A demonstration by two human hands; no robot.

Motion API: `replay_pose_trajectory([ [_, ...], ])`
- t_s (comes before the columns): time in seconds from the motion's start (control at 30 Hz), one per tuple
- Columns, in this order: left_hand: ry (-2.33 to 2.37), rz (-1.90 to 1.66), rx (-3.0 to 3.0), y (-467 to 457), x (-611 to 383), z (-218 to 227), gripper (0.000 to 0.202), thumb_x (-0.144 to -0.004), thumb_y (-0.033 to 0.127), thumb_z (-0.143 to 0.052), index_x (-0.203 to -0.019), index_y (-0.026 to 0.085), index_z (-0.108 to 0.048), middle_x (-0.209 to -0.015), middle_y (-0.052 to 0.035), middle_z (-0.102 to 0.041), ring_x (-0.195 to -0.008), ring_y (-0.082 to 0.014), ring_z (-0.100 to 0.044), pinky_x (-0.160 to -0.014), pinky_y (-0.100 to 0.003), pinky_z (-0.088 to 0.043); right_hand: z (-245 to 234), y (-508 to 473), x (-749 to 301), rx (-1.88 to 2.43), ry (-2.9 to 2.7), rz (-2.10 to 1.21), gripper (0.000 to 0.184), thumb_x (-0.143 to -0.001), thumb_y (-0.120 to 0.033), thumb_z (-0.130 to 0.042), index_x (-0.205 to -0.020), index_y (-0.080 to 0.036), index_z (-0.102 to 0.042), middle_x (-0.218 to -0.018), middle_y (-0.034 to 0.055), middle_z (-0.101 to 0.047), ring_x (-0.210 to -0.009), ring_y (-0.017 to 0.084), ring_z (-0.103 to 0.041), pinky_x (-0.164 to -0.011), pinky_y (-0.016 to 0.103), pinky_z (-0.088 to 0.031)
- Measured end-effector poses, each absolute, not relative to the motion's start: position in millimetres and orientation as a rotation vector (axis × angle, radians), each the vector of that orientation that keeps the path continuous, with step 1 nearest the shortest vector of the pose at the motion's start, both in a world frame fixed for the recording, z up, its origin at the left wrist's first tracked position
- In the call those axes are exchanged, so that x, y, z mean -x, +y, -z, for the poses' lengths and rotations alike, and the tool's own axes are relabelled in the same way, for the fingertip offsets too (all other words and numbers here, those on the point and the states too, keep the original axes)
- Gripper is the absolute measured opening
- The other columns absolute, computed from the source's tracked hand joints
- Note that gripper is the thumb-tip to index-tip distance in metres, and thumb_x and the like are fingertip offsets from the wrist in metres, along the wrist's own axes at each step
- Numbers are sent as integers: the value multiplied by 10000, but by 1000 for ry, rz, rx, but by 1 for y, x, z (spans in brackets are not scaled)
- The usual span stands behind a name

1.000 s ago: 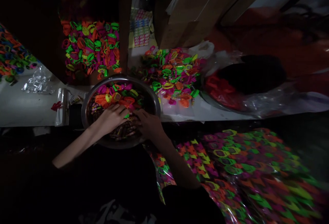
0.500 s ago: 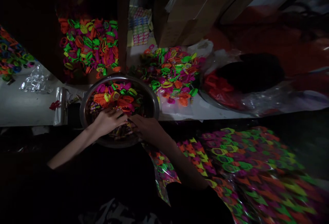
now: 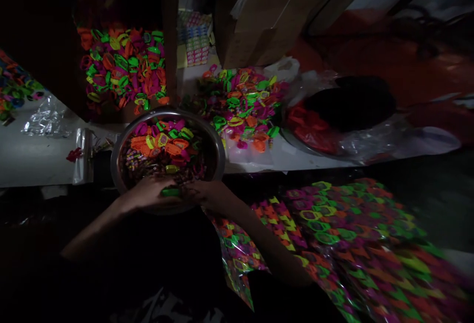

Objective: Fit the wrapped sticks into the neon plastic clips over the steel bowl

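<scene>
A metal bowl (image 3: 221,152) holds small wrapped candies (image 3: 135,161) with a heap of bright plastic toy watches (image 3: 144,145) on top. Over the bowl's near rim, my left hand (image 3: 146,193) is closed around a green toy watch (image 3: 170,192). My right hand (image 3: 207,195) meets it from the other side, its fingers curled in close to the green watch. What the right fingers pinch is dark and hidden. A single yellow toy watch (image 3: 172,169) lies on the candies just beyond my hands.
Loose toy watches are piled in a dark box (image 3: 124,68) and on the white table (image 3: 255,165). A basin with a red bag (image 3: 314,128) stands right. Packed sheets of watches (image 3: 355,219) lie lower right. A clear plastic roll (image 3: 82,155) lies left; a cardboard box (image 3: 262,26) stands behind.
Both hands have drawn back toward my body, to the bowl's near rim. A green toy watch now shows between them, and the yellow one on the candies has come into view.
</scene>
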State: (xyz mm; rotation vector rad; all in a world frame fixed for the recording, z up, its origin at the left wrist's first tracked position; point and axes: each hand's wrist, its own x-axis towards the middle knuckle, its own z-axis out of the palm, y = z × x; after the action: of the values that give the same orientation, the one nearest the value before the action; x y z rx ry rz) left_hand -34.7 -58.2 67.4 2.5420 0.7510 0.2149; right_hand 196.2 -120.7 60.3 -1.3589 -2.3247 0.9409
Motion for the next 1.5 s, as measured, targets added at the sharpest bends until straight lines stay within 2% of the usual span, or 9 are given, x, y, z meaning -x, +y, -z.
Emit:
replay_pose_trajectory([
  [0.1,900,-208,-2513,-38,40,-61,342,-902,434,-458,-1140,225,-586,-1059,-56,-670,-944,-181,-619,-813,-272,-451,-66,-113,-224,1237,-2281,-1271,249,-854,-216,-502,-1026,-235,-681,-1016,2,-707,-927,168,-655,-811,267,-487],
  [0.17,1002,-183,-2633,-23,40,-46,325,-915,401,-446,-1097,183,-604,-1079,-76,-651,-1022,-210,-574,-897,-329,-420,-68,-103,-247,1277,-2084,-1319,227,-835,-318,-545,-971,-213,-693,-921,17,-716,-801,168,-661,-725,263,-500],
  [0.27,1033,-70,-2837,-6,36,-18,284,-915,319,-460,-1077,140,-609,-1100,-100,-628,-1079,-242,-516,-963,-391,-368,-63,-84,-278,1587,-1434,-793,321,-806,-466,-545,-791,-166,-657,-628,16,-644,-515,137,-558,-552,269,-468],
  [0.37,1060,-34,-2928,1,30,2,271,-888,322,-507,-1030,126,-629,-1052,-117,-623,-1050,-259,-506,-978,-420,-345,-50,-73,-292,1663,-1056,-488,349,-747,-513,-589,-802,-169,-599,-505,-26,-547,-443,133,-484,-500,276,-436],
  [0.47,1055,-52,-2904,1,26,7,248,-862,343,-546,-967,139,-641,-991,-104,-623,-1019,-259,-507,-984,-428,-341,-35,-72,-283,1633,-1111,-608,387,-704,-504,-619,-903,-176,-567,-620,-10,-601,-489,138,-516,-515,278,-450],
  [0.57,1061,-122,-2806,-4,24,-1,234,-861,357,-542,-943,153,-623,-994,-90,-613,-1013,-248,-510,-970,-417,-364,-24,-78,-257,1607,-1241,-671,400,-700,-460,-632,-976,-186,-538,-840,40,-652,-688,172,-599,-634,300,-491],
  [0.8,990,-332,-2472,-32,21,-36,237,-906,395,-458,-986,185,-533,-1044,-58,-595,-965,-181,-579,-841,-294,-461,-36,-90,-205,1332,-1816,-890,160,-824,-257,-558,-965,-202,-610,-951,50,-667,-905,191,-628,-822,327,-481],
  [0.97,1067,-448,-2407,-44,22,-43,261,-878,418,-506,-1026,204,-511,-966,-35,-638,-852,-174,-637,-747,-280,-490,-49,-93,-198,1168,-2014,-875,315,-838,-124,-493,-1126,-207,-591,-1109,66,-646,-1031,174,-607,-891,317,-472],
  [1.5,917,-765,-2721,-47,25,-40,200,-911,346,-477,-934,167,-563,-914,-61,-657,-876,-175,-623,-758,-289,-522,-56,-103,-195,1279,-2050,-845,259,-876,-205,-517,-1117,-196,-610,-1044,69,-673,-964,176,-633,-855,310,-490],
])
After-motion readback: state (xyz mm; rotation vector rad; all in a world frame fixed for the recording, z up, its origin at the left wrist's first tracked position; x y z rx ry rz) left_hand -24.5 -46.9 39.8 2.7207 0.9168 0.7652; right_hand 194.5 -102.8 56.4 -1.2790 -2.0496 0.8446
